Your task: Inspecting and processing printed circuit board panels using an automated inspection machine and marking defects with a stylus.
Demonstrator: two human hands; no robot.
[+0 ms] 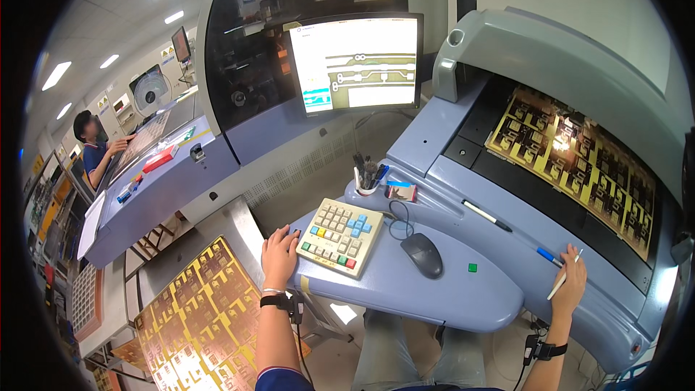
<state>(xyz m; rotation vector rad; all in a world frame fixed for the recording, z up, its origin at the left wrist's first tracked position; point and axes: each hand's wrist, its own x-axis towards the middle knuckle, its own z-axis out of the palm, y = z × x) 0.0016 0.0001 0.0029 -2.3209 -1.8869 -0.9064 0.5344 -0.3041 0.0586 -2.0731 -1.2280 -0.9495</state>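
Note:
My left hand (278, 255) rests at the left edge of a beige keypad (337, 235) with coloured keys, its fingers stretched toward the keys. Between the fingers of my right hand (570, 281) is a slim white pen-like stick (557, 287), held over the front ledge of the machine at the right. Just beside that hand lies a blue-capped marker (548, 255). Behind the ledge, a copper-patterned circuit panel (572, 159) lies on the machine's dark bed. A lit monitor (355, 65) displays an enlarged track pattern.
On the blue-grey shelf (405, 297) are a dark mouse (422, 255) and a small green square (473, 268). A pen cup (368, 177) and a white marker (486, 215) sit further back. More panels (199, 318) lie at lower left. Another person (98, 148) works at the far left.

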